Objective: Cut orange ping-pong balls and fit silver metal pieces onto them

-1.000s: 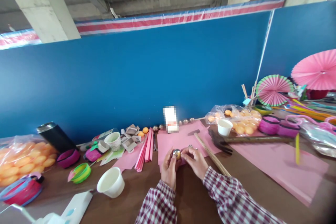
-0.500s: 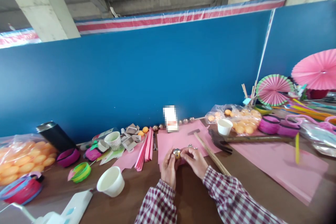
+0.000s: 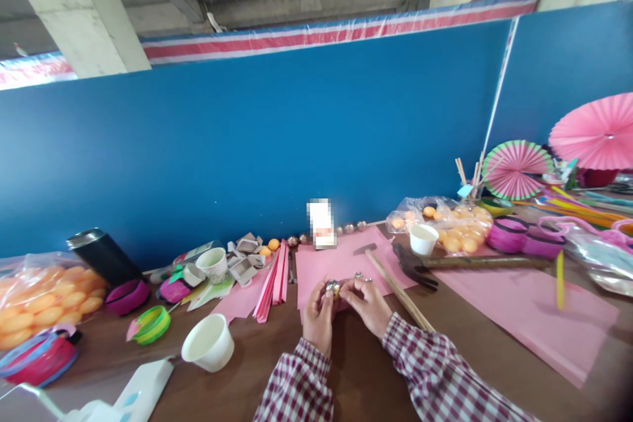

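Observation:
Over the front edge of a pink paper sheet (image 3: pixel 309 267), my left hand (image 3: pixel 318 320) grips a small ball (image 3: pixel 333 288) covered partly in shiny silver and yellow-gold. My right hand (image 3: pixel 368 306) is beside it, thumb and fingertips pinched together close to the ball; whatever they pinch is too small to make out. Just beyond the right fingers lie a few small silvery pieces (image 3: pixel 359 275). Several similar shiny balls (image 3: pixel 349 228) stand in a row along the back of the sheet.
Right of my hands lie a thin-handled hammer (image 3: pixel 395 283) and a claw hammer (image 3: pixel 489 262). White cups (image 3: pixel 208 343), folded pink strips (image 3: pixel 271 287) and a black bottle (image 3: pixel 106 257) stand left. Bags of orange balls (image 3: pixel 462 231) sit by the blue partition (image 3: pixel 277 138).
My left thumb and the ball have shifted very slightly, with the ball turned a little. My right hand stays in nearly the same place.

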A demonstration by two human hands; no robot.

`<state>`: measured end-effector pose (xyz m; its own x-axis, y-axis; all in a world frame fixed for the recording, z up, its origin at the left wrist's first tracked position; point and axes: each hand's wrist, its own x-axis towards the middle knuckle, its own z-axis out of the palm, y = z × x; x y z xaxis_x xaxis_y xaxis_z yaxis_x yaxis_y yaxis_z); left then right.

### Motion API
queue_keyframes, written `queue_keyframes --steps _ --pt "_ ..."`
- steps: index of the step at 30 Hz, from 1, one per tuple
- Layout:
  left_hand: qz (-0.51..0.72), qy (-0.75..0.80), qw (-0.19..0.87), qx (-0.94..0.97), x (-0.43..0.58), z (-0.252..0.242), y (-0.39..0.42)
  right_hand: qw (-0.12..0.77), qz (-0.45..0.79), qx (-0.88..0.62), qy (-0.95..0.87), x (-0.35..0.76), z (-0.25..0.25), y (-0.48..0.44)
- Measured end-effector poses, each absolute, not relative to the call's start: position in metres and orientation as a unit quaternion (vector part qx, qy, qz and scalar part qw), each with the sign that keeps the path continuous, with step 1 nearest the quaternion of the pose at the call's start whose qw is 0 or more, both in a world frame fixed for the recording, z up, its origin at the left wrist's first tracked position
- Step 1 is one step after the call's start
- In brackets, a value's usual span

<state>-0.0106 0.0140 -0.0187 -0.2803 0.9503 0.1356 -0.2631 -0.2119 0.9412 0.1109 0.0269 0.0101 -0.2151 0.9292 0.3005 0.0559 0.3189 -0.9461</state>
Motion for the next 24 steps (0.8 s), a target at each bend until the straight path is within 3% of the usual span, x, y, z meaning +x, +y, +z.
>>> queue_keyframes --steps 24 --pt "0.663 0.432 0.459 0.404 -0.0108 -0.0175 0.0126 0.471 0.442 -0.388 -0.658 0.1140 0.0118 0.0265"
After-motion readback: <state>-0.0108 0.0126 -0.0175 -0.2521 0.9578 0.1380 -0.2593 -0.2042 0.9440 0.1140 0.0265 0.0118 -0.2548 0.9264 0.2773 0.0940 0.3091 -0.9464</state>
